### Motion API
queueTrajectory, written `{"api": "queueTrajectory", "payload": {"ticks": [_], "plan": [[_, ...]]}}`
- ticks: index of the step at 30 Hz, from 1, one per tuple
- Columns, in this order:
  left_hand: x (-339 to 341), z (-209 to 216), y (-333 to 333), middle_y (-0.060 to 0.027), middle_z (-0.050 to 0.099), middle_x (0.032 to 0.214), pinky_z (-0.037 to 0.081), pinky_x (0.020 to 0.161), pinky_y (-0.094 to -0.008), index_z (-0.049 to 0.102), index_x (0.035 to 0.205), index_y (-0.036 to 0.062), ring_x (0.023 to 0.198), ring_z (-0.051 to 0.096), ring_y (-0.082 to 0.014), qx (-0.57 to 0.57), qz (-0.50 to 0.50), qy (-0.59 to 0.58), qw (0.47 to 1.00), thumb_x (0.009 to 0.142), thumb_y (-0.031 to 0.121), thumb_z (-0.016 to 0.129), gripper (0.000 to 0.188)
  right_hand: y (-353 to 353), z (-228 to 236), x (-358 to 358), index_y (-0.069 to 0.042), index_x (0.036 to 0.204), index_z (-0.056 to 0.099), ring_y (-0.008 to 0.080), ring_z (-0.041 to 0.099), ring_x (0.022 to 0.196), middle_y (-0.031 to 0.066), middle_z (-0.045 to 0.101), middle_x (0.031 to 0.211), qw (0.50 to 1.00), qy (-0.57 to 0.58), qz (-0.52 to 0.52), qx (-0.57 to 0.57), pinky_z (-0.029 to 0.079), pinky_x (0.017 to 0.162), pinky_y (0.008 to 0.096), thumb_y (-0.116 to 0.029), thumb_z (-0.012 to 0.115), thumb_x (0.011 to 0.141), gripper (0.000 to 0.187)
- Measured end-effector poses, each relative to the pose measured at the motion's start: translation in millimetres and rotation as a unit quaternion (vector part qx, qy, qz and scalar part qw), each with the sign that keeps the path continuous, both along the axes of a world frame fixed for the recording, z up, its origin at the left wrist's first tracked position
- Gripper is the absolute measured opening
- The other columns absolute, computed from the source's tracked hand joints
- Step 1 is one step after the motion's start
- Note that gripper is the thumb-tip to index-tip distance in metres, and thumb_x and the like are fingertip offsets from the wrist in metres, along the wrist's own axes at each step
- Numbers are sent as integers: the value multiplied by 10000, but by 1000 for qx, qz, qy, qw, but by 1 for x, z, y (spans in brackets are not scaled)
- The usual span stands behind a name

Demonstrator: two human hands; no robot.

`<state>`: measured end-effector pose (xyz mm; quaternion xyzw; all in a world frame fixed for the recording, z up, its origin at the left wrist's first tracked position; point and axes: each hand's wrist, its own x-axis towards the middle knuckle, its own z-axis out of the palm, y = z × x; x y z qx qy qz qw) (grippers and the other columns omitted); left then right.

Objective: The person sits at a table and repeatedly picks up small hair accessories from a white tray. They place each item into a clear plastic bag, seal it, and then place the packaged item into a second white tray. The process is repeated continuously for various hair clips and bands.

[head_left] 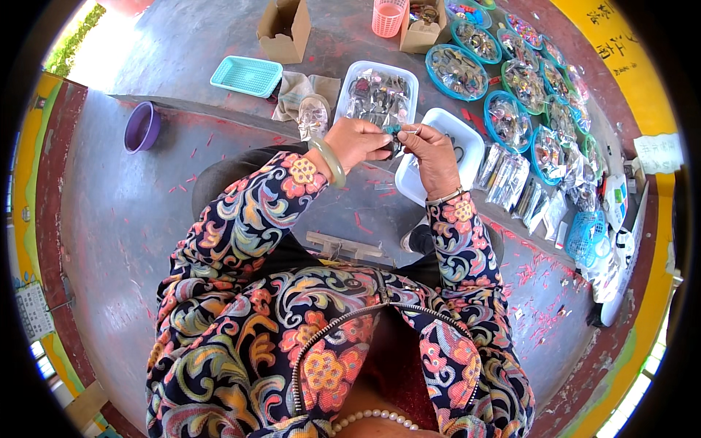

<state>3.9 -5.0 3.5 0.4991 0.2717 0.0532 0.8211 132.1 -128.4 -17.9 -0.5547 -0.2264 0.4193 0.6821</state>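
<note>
My left hand (352,143) and my right hand (434,159) meet just in front of two white basins. Between their fingertips is a small dark and teal item (394,134), too small to name. The left fingers are closed on it; the right thumb and forefinger pinch its other side, where a thin pale bit sticks out. Behind my left hand stands a white basin (415,74) packed with dark items in clear bags (380,98). Under and beside my right hand sits a second white basin (476,162), with a dark ring-shaped thing (458,153) inside.
Round blue and green baskets (457,71) of small goods spread across the right, with clear packets (504,175) before them. Cardboard boxes (286,31), a pink basket (388,17) and a teal tray (247,77) stand farther back. A purple basin (142,127) is at left.
</note>
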Motion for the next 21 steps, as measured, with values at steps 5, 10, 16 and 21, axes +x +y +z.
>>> {"api": "queueTrajectory", "payload": {"ticks": [5, 10, 16, 21], "plan": [[1, 7, -2, -101, 587, 884, 523, 701, -243, 578, 922, -82, 769, 592, -138, 37, 3, 17, 999, 848, 123, 549, 220, 0, -3, 3, -18, 833, 638, 66, 512, 647, 2, 603, 732, 999, 30, 21, 2, 401, 606, 199, -137, 685, 731, 164], [-1, 8, -2, -78, 597, 853, 521, 627, -237, 588, 925, -59, 751, 589, -121, 64, 3, 17, 998, 835, 131, 567, 212, 1, -2, 3, -28, 830, 633, 68, 518, 651, -3, 603, 732, 997, 74, 31, 15, 404, 608, 202, -92, 667, 738, 117], [-1, 6, -3, -65, 601, 839, 512, 584, -232, 595, 930, -41, 734, 584, -110, 51, -5, 4, 999, 825, 120, 574, 193, 0, -8, 4, -48, 841, 626, 74, 533, 664, -10, 602, 748, 992, 119, 22, 42, 409, 614, 203, -62, 652, 742, 103], [-2, 6, -1, -62, 602, 806, 501, 540, -228, 602, 917, -44, 693, 580, -108, 91, 4, 28, 995, 815, 126, 588, 198, 0, 3, 2, -72, 848, 622, 64, 533, 697, -25, 601, 777, 996, 82, 29, 5, 403, 632, 205, -114, 663, 745, 118]]}}
